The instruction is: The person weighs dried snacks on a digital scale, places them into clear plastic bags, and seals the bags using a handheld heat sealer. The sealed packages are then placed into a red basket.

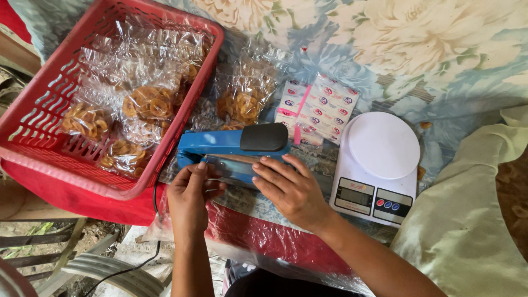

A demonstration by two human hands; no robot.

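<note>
Both hands, left hand [190, 192] and right hand [289, 190], hide the sealer's [234, 144] front edge.

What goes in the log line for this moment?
left hand: pinching clear plastic bag | right hand: flat on bag | bag under blue heat sealer

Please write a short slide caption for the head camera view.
Both hands, left and right, rest at a blue heat sealer, between a red basket and white scale.

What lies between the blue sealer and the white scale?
In the head view, a stack of small white sachets lies between the blue sealer and the white scale, on the flowered cloth, slightly behind the line joining them.
</note>
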